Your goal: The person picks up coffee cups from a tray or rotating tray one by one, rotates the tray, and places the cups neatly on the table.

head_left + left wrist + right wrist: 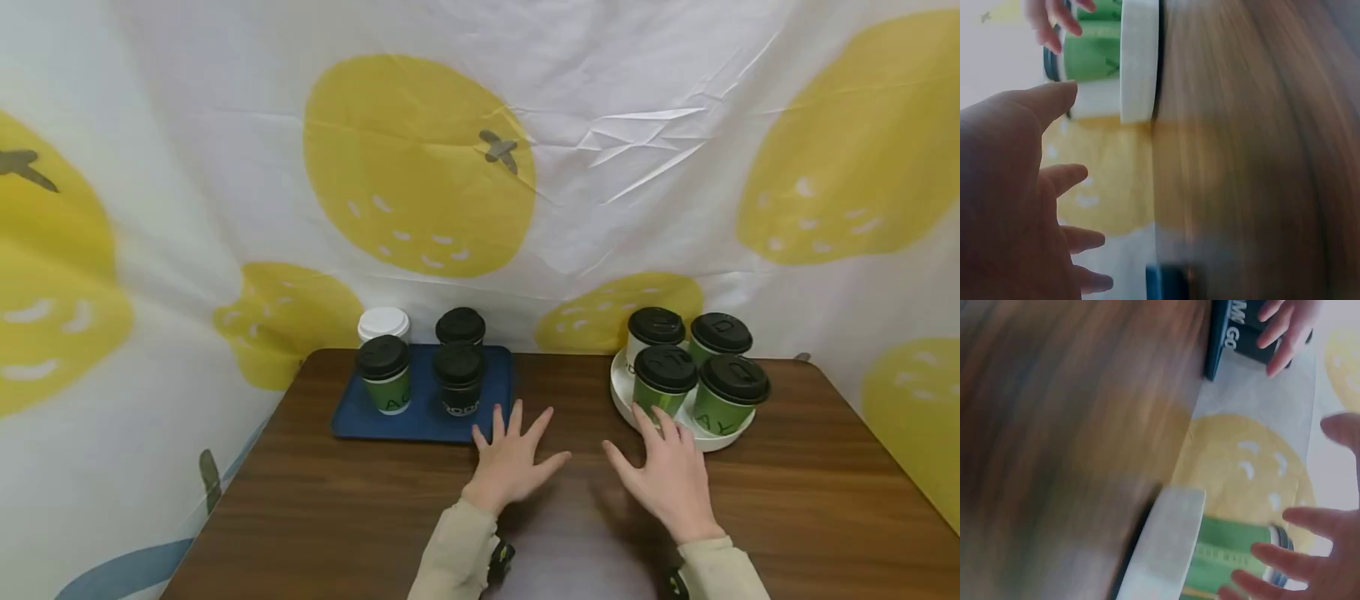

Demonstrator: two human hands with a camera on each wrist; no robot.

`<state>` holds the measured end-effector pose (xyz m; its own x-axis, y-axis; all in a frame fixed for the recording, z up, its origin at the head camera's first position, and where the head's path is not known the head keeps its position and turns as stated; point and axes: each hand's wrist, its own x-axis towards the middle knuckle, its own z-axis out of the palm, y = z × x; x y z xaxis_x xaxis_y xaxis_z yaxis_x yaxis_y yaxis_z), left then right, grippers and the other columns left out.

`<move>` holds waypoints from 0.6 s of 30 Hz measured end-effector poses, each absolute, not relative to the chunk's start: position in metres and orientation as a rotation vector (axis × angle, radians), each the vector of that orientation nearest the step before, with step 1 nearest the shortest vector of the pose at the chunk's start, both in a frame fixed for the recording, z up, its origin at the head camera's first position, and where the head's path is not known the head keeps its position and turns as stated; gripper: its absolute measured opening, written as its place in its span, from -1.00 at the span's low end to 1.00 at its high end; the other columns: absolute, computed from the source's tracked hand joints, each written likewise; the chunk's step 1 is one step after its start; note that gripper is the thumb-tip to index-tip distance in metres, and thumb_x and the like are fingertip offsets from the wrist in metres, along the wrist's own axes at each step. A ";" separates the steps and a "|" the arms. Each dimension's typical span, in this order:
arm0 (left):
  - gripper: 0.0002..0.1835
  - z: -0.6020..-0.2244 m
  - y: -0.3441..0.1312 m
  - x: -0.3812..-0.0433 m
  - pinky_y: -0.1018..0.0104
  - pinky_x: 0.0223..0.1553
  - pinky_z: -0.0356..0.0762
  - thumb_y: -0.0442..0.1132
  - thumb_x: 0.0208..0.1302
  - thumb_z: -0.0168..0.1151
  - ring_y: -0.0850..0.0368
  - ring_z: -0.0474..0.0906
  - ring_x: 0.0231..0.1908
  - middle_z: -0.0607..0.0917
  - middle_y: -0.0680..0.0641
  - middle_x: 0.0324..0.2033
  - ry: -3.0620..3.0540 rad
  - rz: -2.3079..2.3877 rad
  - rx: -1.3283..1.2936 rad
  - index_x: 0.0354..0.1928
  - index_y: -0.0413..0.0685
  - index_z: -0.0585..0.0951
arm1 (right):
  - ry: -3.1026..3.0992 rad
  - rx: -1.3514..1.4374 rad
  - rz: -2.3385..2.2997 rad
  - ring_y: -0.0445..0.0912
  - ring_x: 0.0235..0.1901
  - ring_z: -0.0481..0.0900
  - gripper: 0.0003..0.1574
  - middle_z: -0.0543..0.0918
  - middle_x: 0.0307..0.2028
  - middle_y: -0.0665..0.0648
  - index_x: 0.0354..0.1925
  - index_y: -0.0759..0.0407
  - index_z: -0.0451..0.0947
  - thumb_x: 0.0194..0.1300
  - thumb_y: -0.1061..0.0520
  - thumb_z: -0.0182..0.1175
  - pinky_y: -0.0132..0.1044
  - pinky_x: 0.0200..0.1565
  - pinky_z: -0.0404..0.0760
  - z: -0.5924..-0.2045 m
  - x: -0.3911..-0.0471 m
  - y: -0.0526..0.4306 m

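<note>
A pale cloth (pixel 247 58) printed with yellow fruit hangs behind a brown wooden table (pixel 337 508). In the right half of the head view, a white round dish (pixel 620 392) bears four lidded cups; its front-left green cup (pixel 665 380) stands upright, long axis vertical, straight up the frame from the right hand (pixel 666 479), clearly the nearer hand. That hand's fingers are spread and hold nothing, reaching to the cup's lower front; whether they touch it, I cannot tell. The left hand (pixel 512 467), lower centre, is also splayed and holds nothing, palm toward the table, fingertips near the lower-right corner of a blue tray (pixel 422 379) bearing four more cups.
</note>
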<state>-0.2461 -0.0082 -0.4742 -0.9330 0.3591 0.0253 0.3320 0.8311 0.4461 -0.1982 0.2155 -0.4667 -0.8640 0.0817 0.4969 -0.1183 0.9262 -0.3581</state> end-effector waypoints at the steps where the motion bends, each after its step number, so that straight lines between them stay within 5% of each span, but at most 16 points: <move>1: -0.19 -0.475 -0.001 -0.248 -0.66 0.42 -0.06 0.40 0.43 0.04 -0.51 -0.12 0.61 0.09 -0.27 0.64 2.945 0.683 0.570 0.62 0.35 0.18 | -2.508 0.026 0.518 0.46 0.09 0.54 -0.16 0.61 0.15 0.48 0.30 0.25 0.56 0.21 -0.20 0.39 0.33 0.04 0.55 -0.465 -0.198 0.220; 6: -0.21 -0.475 0.028 -0.259 -0.60 0.43 0.02 0.37 0.43 0.06 -0.48 0.01 0.59 0.19 -0.26 0.61 2.900 0.613 0.609 0.62 0.39 0.19 | -2.270 0.003 0.524 0.33 -0.27 0.45 -0.37 0.55 -0.25 0.43 0.06 0.37 0.65 0.13 -0.02 0.41 0.11 -0.24 0.41 -0.462 -0.200 0.243; 10: -0.20 -0.474 0.046 -0.270 -0.56 0.45 0.03 0.36 0.43 0.06 -0.47 0.02 0.59 0.19 -0.26 0.60 2.851 0.602 0.632 0.62 0.40 0.16 | -2.151 -0.043 0.526 0.29 -0.35 0.32 -0.53 0.44 -0.35 0.41 -0.10 0.45 0.62 0.14 0.09 0.34 0.05 -0.28 0.27 -0.457 -0.206 0.264; 14: -0.19 -0.473 0.060 -0.276 -0.55 0.47 0.02 0.38 0.44 0.04 -0.45 -0.02 0.61 0.15 -0.25 0.62 2.812 0.605 0.643 0.63 0.41 0.12 | -2.124 -0.130 0.513 0.37 -0.25 0.27 -0.47 0.40 -0.23 0.49 0.02 0.44 0.55 0.19 0.07 0.28 0.15 -0.21 0.23 -0.448 -0.212 0.287; 18: -0.18 -0.473 0.074 -0.282 -0.54 0.48 0.00 0.40 0.44 0.01 -0.44 -0.06 0.62 0.13 -0.24 0.63 2.787 0.630 0.651 0.65 0.44 0.07 | -2.181 -0.198 0.517 0.49 0.09 0.26 -0.29 0.37 0.10 0.59 0.20 0.35 0.47 0.18 -0.01 0.28 0.36 -0.03 0.27 -0.439 -0.220 0.310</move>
<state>-0.2815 0.0736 -0.4728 -0.8803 0.4628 -0.1047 0.3727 0.8109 0.4511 -0.2205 0.3098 -0.4386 -0.6155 0.3178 0.7213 -0.0399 0.9014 -0.4312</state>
